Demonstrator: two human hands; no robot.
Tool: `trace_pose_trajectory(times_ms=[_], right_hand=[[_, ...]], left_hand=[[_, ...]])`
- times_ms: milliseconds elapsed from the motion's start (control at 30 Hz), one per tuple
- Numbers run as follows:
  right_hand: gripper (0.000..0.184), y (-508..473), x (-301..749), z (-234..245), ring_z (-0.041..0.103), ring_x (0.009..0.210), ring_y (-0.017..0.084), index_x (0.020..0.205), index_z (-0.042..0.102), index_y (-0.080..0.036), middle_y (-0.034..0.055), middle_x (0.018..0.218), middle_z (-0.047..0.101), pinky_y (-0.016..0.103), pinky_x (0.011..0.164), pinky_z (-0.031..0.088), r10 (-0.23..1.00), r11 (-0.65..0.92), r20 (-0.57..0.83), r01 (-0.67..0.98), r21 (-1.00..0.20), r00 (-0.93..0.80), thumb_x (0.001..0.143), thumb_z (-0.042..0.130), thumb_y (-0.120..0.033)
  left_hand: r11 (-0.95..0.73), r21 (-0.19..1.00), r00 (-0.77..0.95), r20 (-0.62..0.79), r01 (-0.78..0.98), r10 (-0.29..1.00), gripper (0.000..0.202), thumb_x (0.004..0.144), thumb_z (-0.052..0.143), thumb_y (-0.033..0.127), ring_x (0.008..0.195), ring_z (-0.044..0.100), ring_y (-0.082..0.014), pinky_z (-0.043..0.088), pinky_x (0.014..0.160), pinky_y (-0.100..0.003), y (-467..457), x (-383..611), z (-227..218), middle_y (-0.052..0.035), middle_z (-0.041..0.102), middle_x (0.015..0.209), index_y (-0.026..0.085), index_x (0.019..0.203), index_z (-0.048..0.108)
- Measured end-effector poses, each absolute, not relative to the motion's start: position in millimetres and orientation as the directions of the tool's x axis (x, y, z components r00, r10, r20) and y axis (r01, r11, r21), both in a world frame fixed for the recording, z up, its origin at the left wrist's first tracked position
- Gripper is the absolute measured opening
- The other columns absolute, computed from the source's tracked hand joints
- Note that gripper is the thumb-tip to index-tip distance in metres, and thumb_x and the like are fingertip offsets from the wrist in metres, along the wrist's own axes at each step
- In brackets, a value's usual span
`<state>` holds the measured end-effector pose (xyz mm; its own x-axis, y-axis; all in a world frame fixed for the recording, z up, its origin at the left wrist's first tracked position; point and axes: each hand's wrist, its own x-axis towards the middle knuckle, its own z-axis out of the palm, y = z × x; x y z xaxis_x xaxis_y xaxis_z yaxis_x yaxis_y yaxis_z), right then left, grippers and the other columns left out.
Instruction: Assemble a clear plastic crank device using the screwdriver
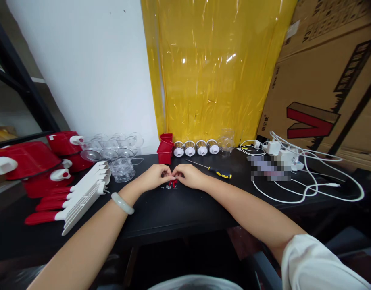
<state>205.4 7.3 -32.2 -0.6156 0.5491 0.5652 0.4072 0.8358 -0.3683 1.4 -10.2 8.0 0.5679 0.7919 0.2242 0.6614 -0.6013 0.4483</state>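
Observation:
My left hand [157, 177] and my right hand [190, 176] meet over the black table [185, 209]. Thumb and fingers are pinched together on each, their tips touching. Whatever sits between them is too small to make out. Right beneath the fingertips are small red pieces [174, 183], partly covered by my fingers. Several small metal screws [169, 187] lie beside these pieces on the tabletop. A screwdriver [217, 171] with a blue and yellow handle rests to the right of my right hand, its shaft pointing up and left. Behind the hands stand stacked red plastic containers [165, 154].
Red housings [34, 161] and white parts with red handles [82, 197] occupy the left side. Clear plastic cups [121, 169] stand behind them. Several cylinders [190, 149] line the back. White cables [306, 189] sprawl at right, before a large cardboard box [324, 88].

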Motion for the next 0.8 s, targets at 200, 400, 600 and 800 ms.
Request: trace_pose_trajectory(times_ms=[200,400,600,800], right_hand=[[0.014,8.4,204.7,-33.7,0.062,0.072,0.011,0.088,0.065,-0.016,0.0012,0.081,0.068,0.021,0.069,0.045,0.583,0.812,0.543,0.414,-0.411,-0.605,0.078,0.062,-0.007],[0.015,7.4,203.7,-32.8,0.063,0.073,0.011,0.088,0.067,-0.017,0.0011,0.081,0.069,0.021,0.07,0.045,0.582,0.813,0.526,0.426,-0.398,-0.62,0.078,0.063,-0.006],[0.016,6.3,204.6,-31.4,0.063,0.077,0.012,0.089,0.07,-0.017,0.0024,0.084,0.07,0.022,0.073,0.045,0.567,0.824,0.531,0.443,-0.354,-0.63,0.079,0.062,-0.007],[0.015,6.0,205.8,-30.6,0.063,0.08,0.014,0.089,0.07,-0.017,0.0039,0.086,0.069,0.024,0.075,0.045,0.555,0.831,0.532,0.464,-0.308,-0.64,0.08,0.063,-0.008]], left_hand=[[-0.6,0.46,0.574,0.214,0.654,0.79,0.029,0.08,0.065,0.044,0.067,0.063,-0.0151,0.044,0.065,-0.024,-8.4,1.0,7.9,-0.0031,0.071,0.074,0.015,0.078,0.068],[-0.591,0.457,0.565,0.209,0.665,0.798,0.023,0.079,0.065,0.039,0.071,0.066,-0.0158,0.047,0.069,-0.024,-9.0,1.3,9.7,-0.003,0.073,0.077,0.016,0.08,0.071],[-0.604,0.434,0.569,0.225,0.668,0.791,0.019,0.079,0.063,0.034,0.071,0.067,-0.0154,0.048,0.07,-0.024,-9.3,1.5,9.9,-0.0027,0.074,0.077,0.017,0.08,0.072],[-0.598,0.471,0.571,0.219,0.648,0.791,0.014,0.078,0.06,0.023,0.074,0.068,-0.0154,0.049,0.073,-0.024,-10.9,2.8,10.7,-0.0036,0.075,0.081,0.017,0.082,0.071]])
